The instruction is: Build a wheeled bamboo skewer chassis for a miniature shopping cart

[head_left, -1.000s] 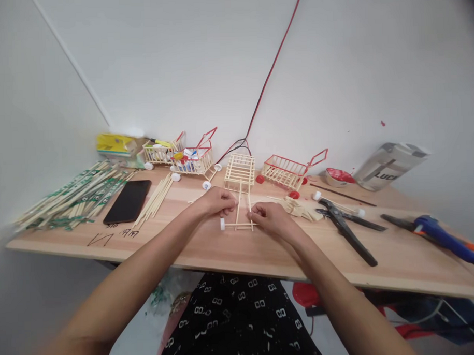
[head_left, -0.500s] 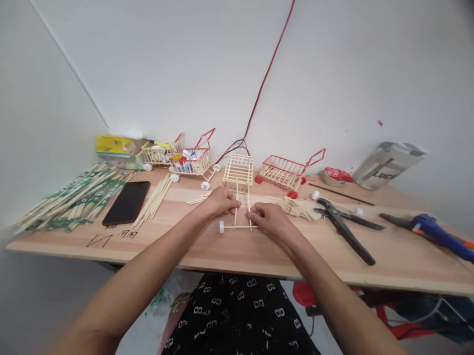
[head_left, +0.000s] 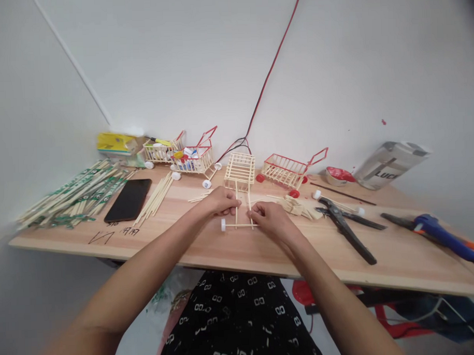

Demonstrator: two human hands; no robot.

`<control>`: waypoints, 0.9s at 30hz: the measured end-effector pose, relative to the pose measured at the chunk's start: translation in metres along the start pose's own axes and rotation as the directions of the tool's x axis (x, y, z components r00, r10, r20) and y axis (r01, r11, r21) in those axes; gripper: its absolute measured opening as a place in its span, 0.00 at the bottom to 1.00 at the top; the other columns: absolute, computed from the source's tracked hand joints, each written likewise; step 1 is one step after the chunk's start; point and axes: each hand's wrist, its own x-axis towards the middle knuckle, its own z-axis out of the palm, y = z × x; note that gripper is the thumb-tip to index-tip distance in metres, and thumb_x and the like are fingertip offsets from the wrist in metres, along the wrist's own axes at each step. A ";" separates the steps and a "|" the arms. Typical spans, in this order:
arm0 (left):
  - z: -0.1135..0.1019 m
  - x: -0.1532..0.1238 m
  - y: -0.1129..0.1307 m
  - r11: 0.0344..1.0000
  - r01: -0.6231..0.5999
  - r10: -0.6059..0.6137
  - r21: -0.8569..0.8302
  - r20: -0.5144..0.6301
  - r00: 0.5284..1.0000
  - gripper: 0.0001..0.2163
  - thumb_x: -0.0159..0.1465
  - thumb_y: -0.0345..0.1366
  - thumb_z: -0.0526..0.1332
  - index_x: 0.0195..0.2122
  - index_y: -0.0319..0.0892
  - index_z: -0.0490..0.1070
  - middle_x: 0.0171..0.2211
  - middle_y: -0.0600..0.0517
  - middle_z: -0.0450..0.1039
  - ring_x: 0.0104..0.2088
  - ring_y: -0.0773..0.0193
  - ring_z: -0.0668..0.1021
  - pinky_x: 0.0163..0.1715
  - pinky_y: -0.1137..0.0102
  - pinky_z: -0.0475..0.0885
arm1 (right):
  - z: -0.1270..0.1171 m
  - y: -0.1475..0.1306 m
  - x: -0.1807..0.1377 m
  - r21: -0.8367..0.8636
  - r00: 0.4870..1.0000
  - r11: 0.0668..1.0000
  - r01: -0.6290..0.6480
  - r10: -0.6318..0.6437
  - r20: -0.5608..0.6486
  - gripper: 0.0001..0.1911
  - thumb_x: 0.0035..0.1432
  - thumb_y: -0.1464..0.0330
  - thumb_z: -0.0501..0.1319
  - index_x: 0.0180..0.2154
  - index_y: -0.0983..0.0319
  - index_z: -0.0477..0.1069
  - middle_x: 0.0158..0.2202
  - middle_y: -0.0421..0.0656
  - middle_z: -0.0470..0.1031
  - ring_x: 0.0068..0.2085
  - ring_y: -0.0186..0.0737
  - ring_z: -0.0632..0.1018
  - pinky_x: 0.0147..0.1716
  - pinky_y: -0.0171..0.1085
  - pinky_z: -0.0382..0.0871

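A small cart frame of bamboo sticks (head_left: 240,169) lies in front of me, its slatted basket pointing toward the wall. Two long sticks run from it toward me and meet a crosswise axle stick with a white bottle-cap wheel (head_left: 223,224) at its left end. My left hand (head_left: 223,201) pinches the left long stick between thumb and finger. My right hand (head_left: 266,216) has its fingers closed on the right long stick, just above the axle. It covers the axle's right end.
Finished carts with red rims (head_left: 284,170) stand along the wall. Wrapped chopsticks (head_left: 78,193), a phone (head_left: 128,200) and loose sticks (head_left: 154,200) lie left. Right are pliers (head_left: 345,228), a blue glue gun (head_left: 443,235), a red paint bowl (head_left: 339,175) and a can (head_left: 390,165).
The view has shifted slightly, moving the scene a few pixels. Both hands keep their hold on the long sticks, and the cart frame stays in place.
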 end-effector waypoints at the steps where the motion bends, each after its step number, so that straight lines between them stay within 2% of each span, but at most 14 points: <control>1: 0.000 -0.001 0.001 1.000 -0.005 0.005 0.025 0.004 1.000 0.14 0.59 0.35 0.58 0.17 0.38 0.66 0.07 0.58 0.55 0.09 0.74 0.56 0.12 0.75 0.49 | 0.000 -0.001 0.000 -0.019 1.000 1.000 0.008 -0.008 -0.008 0.11 0.54 0.65 0.57 0.21 0.61 0.67 0.21 0.38 0.69 0.24 0.33 0.66 0.26 0.32 0.53; 4: 0.000 -0.003 0.002 0.987 -0.022 0.026 0.157 -0.023 0.999 0.15 0.58 0.36 0.58 0.15 0.38 0.65 0.06 0.58 0.56 0.10 0.73 0.58 0.13 0.74 0.52 | 0.000 -0.003 -0.001 -0.079 0.999 0.996 0.033 -0.035 -0.018 0.12 0.55 0.65 0.57 0.21 0.61 0.66 0.21 0.38 0.69 0.24 0.33 0.65 0.26 0.33 0.51; 7: -0.001 -0.003 0.000 0.944 -0.055 0.084 0.325 -0.077 0.993 0.17 0.57 0.39 0.59 0.13 0.38 0.66 0.08 0.55 0.60 0.12 0.72 0.63 0.17 0.74 0.56 | 0.000 -0.006 -0.002 -0.134 1.000 0.991 0.023 -0.025 -0.010 0.12 0.55 0.65 0.56 0.21 0.61 0.66 0.21 0.39 0.70 0.25 0.34 0.65 0.26 0.33 0.50; 12: -0.002 -0.002 -0.003 0.883 -0.085 0.130 0.463 -0.066 0.989 0.19 0.57 0.40 0.57 0.11 0.39 0.66 0.10 0.52 0.64 0.15 0.68 0.67 0.20 0.73 0.59 | -0.001 -0.009 -0.003 -0.196 1.000 0.981 -0.007 0.007 -0.001 0.12 0.56 0.66 0.56 0.22 0.61 0.67 0.23 0.40 0.72 0.26 0.34 0.66 0.27 0.34 0.49; 18: -0.002 -0.005 -0.004 0.865 -0.106 0.150 0.490 -0.050 0.987 0.18 0.57 0.42 0.56 0.12 0.39 0.66 0.12 0.52 0.66 0.18 0.67 0.68 0.22 0.72 0.59 | -0.002 -0.010 -0.005 -0.199 1.000 0.980 -0.012 0.011 -0.007 0.12 0.56 0.67 0.55 0.22 0.61 0.66 0.23 0.41 0.72 0.26 0.34 0.66 0.27 0.34 0.49; 24: -0.001 -0.036 -0.001 0.853 -0.259 0.336 0.453 -0.098 0.937 0.12 0.58 0.40 0.57 0.23 0.39 0.72 0.20 0.54 0.70 0.24 0.67 0.70 0.25 0.74 0.58 | -0.001 -0.007 -0.014 -0.119 0.999 0.993 0.005 -0.010 -0.044 0.13 0.57 0.66 0.55 0.21 0.62 0.63 0.21 0.39 0.69 0.24 0.33 0.65 0.27 0.34 0.50; 27: -0.001 -0.047 0.000 0.864 -0.253 0.340 0.435 -0.136 0.930 0.10 0.58 0.36 0.56 0.26 0.38 0.74 0.23 0.53 0.73 0.27 0.66 0.71 0.28 0.74 0.60 | 0.000 -0.006 -0.018 -0.076 0.997 0.997 0.015 -0.020 -0.075 0.13 0.57 0.67 0.55 0.21 0.61 0.63 0.21 0.39 0.69 0.24 0.34 0.65 0.26 0.34 0.51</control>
